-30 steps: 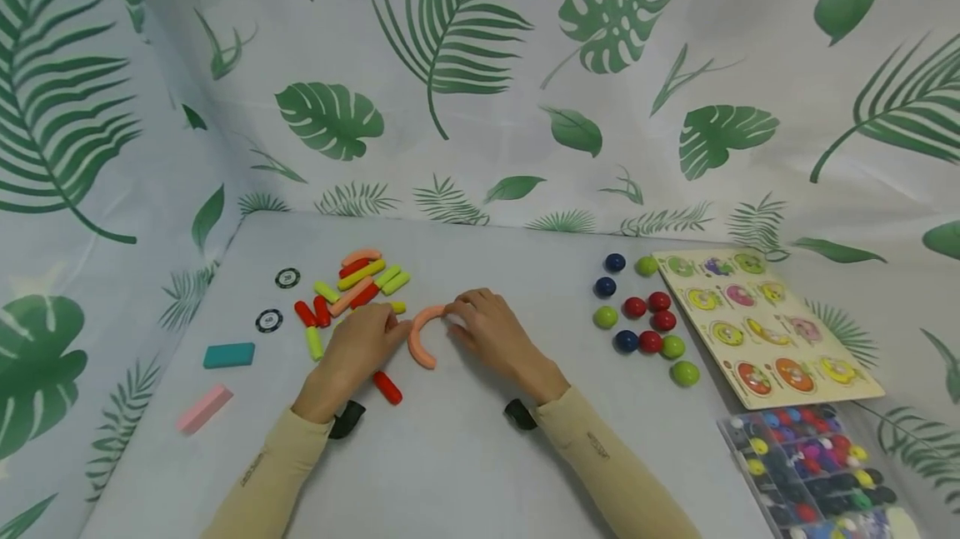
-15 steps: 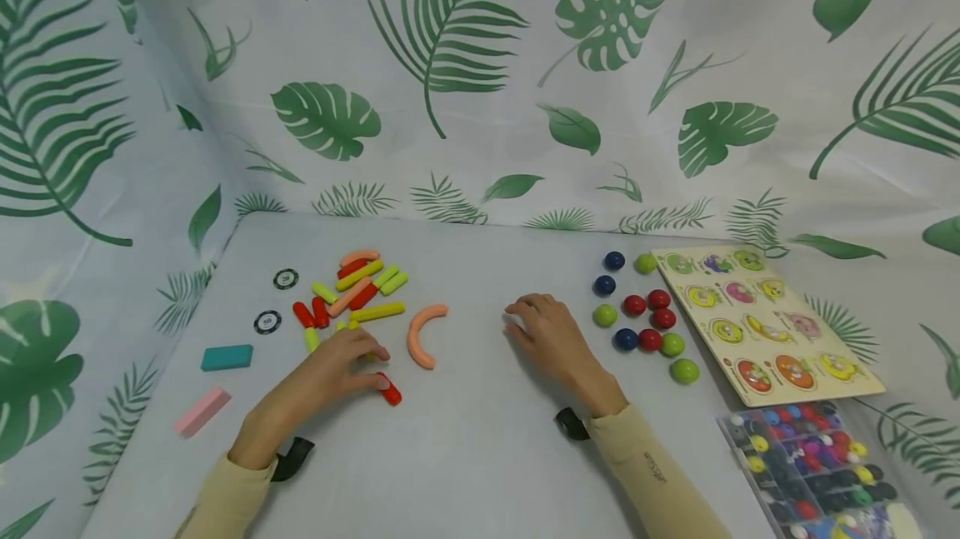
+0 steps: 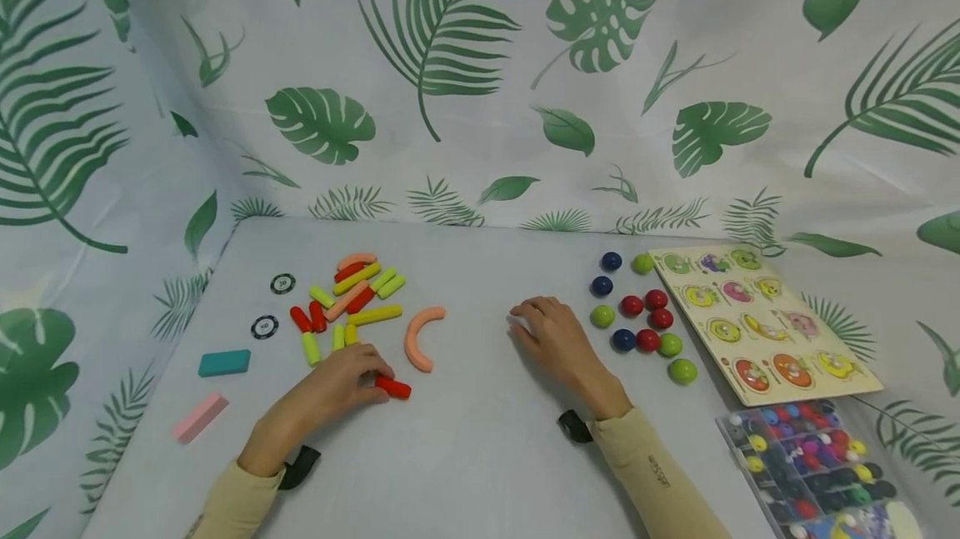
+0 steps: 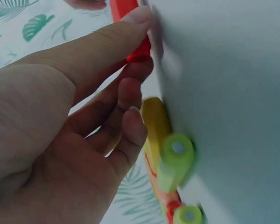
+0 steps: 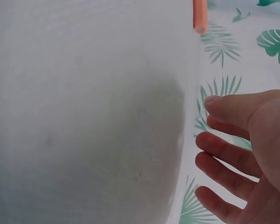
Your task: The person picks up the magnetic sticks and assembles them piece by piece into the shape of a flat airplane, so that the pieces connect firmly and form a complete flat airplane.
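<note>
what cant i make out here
Head: near end of the bead box, cut off by bottom edge.
Head: marks on the picture board, too small to read.
Left wrist: middle of the red piece, hidden by the left hand.
Right wrist: rest of the orange piece, beyond the top edge.

1. Our left hand (image 3: 347,381) pinches the red stick (image 3: 394,387) between thumb and forefinger, its other fingers (image 4: 130,128) loosely curled.
2. Our left wrist (image 3: 266,443) lies left of the red stick and nearer us, the left sleeve (image 3: 238,499) below it.
3. Our right hand (image 3: 558,339) is well to the right of the red stick, slightly farther from us, its fingers relaxed and spread.
4. Our right sleeve (image 3: 660,472) slants back toward us, right of the red stick.
</note>
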Tool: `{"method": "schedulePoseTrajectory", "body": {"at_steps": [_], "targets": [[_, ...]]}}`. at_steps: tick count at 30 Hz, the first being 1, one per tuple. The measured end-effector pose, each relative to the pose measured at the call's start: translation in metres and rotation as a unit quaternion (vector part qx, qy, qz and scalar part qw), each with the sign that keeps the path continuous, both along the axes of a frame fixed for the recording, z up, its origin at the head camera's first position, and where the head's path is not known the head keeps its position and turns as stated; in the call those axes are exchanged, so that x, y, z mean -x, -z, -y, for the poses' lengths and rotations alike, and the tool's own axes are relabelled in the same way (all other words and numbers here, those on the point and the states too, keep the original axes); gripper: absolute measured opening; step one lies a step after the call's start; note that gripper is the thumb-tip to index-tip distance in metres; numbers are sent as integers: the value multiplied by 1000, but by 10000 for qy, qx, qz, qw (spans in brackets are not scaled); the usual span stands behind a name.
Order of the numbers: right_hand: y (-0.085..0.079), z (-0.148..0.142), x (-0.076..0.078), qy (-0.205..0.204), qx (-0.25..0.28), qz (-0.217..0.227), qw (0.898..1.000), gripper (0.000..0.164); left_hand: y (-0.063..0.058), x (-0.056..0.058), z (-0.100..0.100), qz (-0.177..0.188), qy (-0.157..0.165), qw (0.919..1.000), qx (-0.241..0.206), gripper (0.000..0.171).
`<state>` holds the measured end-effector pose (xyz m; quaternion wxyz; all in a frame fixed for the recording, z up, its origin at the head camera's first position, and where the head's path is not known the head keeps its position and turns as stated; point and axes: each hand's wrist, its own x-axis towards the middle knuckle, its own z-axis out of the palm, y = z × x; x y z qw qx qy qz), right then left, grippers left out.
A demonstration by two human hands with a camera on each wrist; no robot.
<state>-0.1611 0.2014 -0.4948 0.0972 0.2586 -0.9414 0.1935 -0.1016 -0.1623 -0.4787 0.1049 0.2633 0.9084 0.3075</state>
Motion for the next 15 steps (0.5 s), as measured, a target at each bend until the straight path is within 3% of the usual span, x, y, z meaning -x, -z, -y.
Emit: {"method": "schedulePoseTrajectory", "body": {"at_steps": [7, 10, 15], "targets": [[-2, -6, -2, 120, 110, 24, 9999, 20, -10, 19, -45, -644, 71, 9977, -190, 25], [-1, -8, -3, 185, 103, 90, 9997, 20, -7, 31, -72, -994, 180, 9948, -143, 23], [0, -11, -2, 266, 88, 131, 9995, 18, 2, 46, -113, -1271, 173, 9913, 302, 22]]}}
